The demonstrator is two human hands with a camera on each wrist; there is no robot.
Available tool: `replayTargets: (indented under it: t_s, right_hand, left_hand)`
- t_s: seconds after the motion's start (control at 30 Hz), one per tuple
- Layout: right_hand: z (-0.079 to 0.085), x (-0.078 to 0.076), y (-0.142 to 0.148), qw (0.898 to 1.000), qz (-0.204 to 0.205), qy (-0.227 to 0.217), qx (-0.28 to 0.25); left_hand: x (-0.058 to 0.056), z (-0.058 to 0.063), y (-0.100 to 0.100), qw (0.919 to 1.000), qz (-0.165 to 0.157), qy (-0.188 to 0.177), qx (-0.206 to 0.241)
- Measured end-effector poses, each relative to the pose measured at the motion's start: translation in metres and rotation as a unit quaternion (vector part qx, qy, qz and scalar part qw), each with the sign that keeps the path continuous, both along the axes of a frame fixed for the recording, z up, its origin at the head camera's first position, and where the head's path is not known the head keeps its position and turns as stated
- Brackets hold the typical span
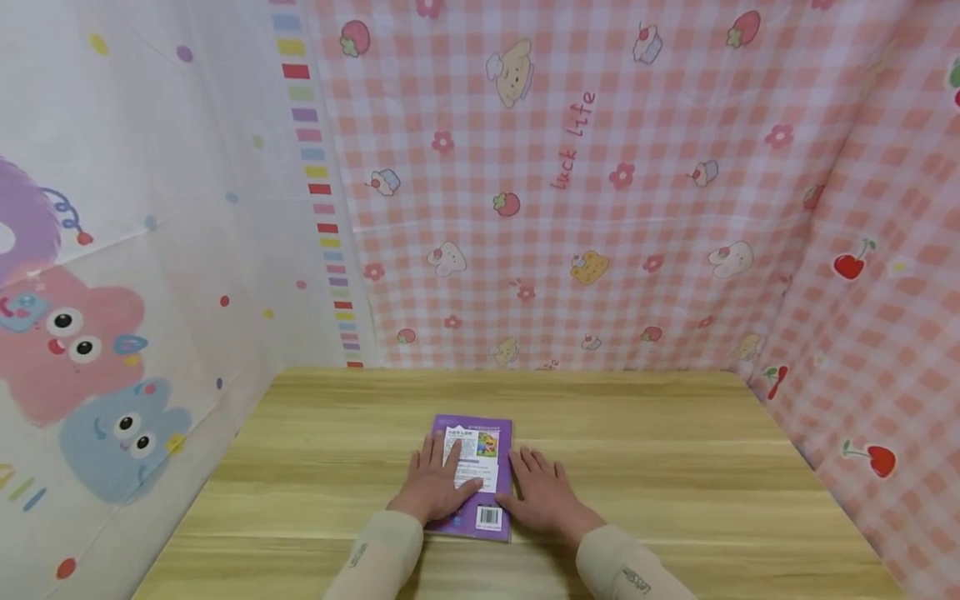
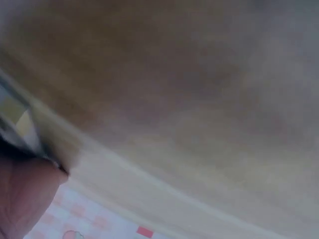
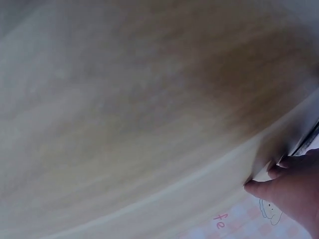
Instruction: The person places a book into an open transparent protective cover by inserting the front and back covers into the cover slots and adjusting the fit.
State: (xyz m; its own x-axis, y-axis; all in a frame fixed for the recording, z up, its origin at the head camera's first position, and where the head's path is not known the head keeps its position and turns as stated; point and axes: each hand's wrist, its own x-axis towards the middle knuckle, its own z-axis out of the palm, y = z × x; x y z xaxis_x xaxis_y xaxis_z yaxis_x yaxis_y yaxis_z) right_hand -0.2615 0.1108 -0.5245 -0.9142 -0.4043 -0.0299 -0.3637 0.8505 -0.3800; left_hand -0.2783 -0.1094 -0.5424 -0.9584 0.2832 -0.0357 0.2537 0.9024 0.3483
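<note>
A purple book (image 1: 505, 492) lies on the wooden table with a barcode, white text panels and a small colourful picture facing up. My left hand (image 1: 437, 486) rests flat over its left side, fingers spread and straight, hiding part of the text. Along the book's right edge lies my right hand (image 1: 546, 496), its fingers extended on the tabletop and its thumb at the edge. In the left wrist view, part of the left hand (image 2: 27, 194) shows at the lower left. The right wrist view catches the right hand (image 3: 291, 191) with fingertips down on the wood.
The light wood-grain table (image 1: 660, 450) spreads around the book on all sides. Behind it hangs a pink checked cloth (image 1: 480, 108). Similar checked cloth (image 1: 885, 333) closes the right side, and a white cartoon-printed cloth (image 1: 202, 275) the left.
</note>
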Motion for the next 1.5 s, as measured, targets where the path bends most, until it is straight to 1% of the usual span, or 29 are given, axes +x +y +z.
replayTargets:
  t_s: [0.03,0.13,0.23,0.27,0.33,0.4,0.5,0.57,0.6,0.63,0.67,0.77,0.83,0.87,0.97,1.03,1.13,1.23,1.27,1.33,1.37,1.43,1.5]
  right_hand:
    - [0.0,0.0,0.0,1.0,0.002,0.003,0.003]
    - [0.0,0.0,0.001,1.0,0.0,0.009,0.002]
    - [0.001,0.0,0.001,1.0,-0.004,0.009,0.0]
    - [0.002,0.001,0.001,1.0,-0.007,0.007,-0.005]
    - [0.004,0.002,0.002,1.0,-0.011,0.007,-0.012]
    - [0.004,0.002,0.004,1.0,-0.02,0.009,-0.021]
    - [0.003,0.002,0.008,0.999,-0.035,0.02,-0.031]
    - [0.0,0.0,0.01,0.998,-0.038,0.029,-0.03]
    - [-0.002,-0.001,0.011,0.998,-0.037,0.033,-0.028]
    - [-0.003,-0.002,0.012,0.998,-0.035,0.037,-0.026]
    - [-0.005,-0.002,0.013,0.998,-0.033,0.042,-0.024]
    - [-0.007,-0.004,0.013,0.998,-0.03,0.05,-0.021]
    - [-0.006,-0.003,0.012,0.998,-0.028,0.058,-0.023]
    - [-0.005,-0.003,0.012,0.997,-0.028,0.061,-0.021]
    - [-0.003,-0.004,0.01,0.997,-0.026,0.073,-0.022]
    - [-0.002,-0.004,0.01,0.996,-0.027,0.079,-0.024]
    - [0.0,-0.003,0.01,0.995,-0.029,0.085,-0.032]
    - [0.0,-0.003,0.011,0.995,-0.034,0.084,-0.032]
    - [0.0,-0.003,0.012,0.995,-0.035,0.084,-0.031]
    - [0.0,-0.003,0.013,0.996,-0.037,0.082,-0.029]
    - [-0.001,-0.003,0.013,0.996,-0.039,0.079,-0.029]
    - [0.0,-0.003,0.014,0.996,-0.04,0.074,-0.035]
    - [-0.001,-0.004,0.014,0.996,-0.044,0.07,-0.047]
  left_hand:
    - [0.001,0.001,0.0,1.0,-0.003,0.002,0.002]
    - [0.001,0.003,0.001,0.9999,-0.008,0.01,-0.01]
    - [-0.001,-0.002,0.002,0.9985,-0.004,0.021,-0.05]
    - [-0.002,-0.003,0.003,0.9975,-0.005,0.031,-0.063]
    - [-0.001,-0.002,0.007,0.9942,-0.013,0.063,-0.086]
    - [0.0,0.0,0.013,0.9873,-0.026,0.104,-0.117]
    - [0.006,0.01,0.028,0.9757,-0.04,0.158,-0.146]
    - [0.011,0.016,0.039,0.9713,-0.037,0.176,-0.156]
    - [0.014,0.019,0.044,0.971,-0.031,0.178,-0.156]
    - [0.017,0.021,0.049,0.9729,-0.022,0.172,-0.152]
    - [0.019,0.022,0.054,0.976,-0.01,0.161,-0.146]
    - [0.023,0.023,0.067,0.982,0.026,0.129,-0.136]
    - [0.024,0.023,0.074,0.9838,0.043,0.109,-0.135]
    - [0.024,0.023,0.076,0.984,0.051,0.106,-0.134]
    - [0.023,0.025,0.08,0.9817,0.061,0.11,-0.143]
    - [0.023,0.026,0.081,0.9795,0.065,0.12,-0.148]
    - [0.023,0.029,0.08,0.974,0.055,0.143,-0.167]
    - [0.022,0.033,0.077,0.9658,0.03,0.16,-0.202]
    - [0.022,0.036,0.075,0.9652,0.02,0.159,-0.207]
    - [0.019,0.041,0.071,0.9662,0.003,0.151,-0.209]
    - [0.018,0.044,0.069,0.9692,-0.002,0.144,-0.199]
    - [0.015,0.051,0.065,0.9787,-0.002,0.129,-0.159]
    - [0.011,0.057,0.064,0.9849,-0.001,0.126,-0.118]
